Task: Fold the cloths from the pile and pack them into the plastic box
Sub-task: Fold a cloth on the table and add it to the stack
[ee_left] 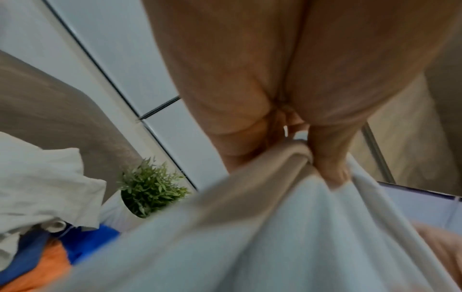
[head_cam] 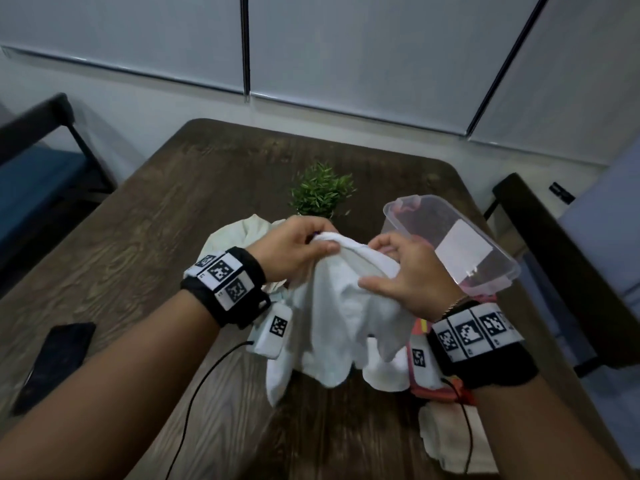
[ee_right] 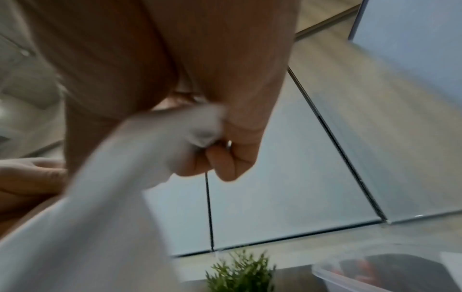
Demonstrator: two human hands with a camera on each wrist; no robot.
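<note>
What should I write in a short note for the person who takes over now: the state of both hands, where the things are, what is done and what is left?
Left hand: grips the top edge of the white cloth.
Right hand: grips the same edge further right; the cloth hangs unfolded over the table.
Pile: behind the left hand, beside the small plant; more cloths lie near the right wrist.
Plastic box: to the right, open, tilted, something reddish inside.
Done: one cloth picked up.
Left: fold this cloth, put it in the box, then repeat with the others.
</note>
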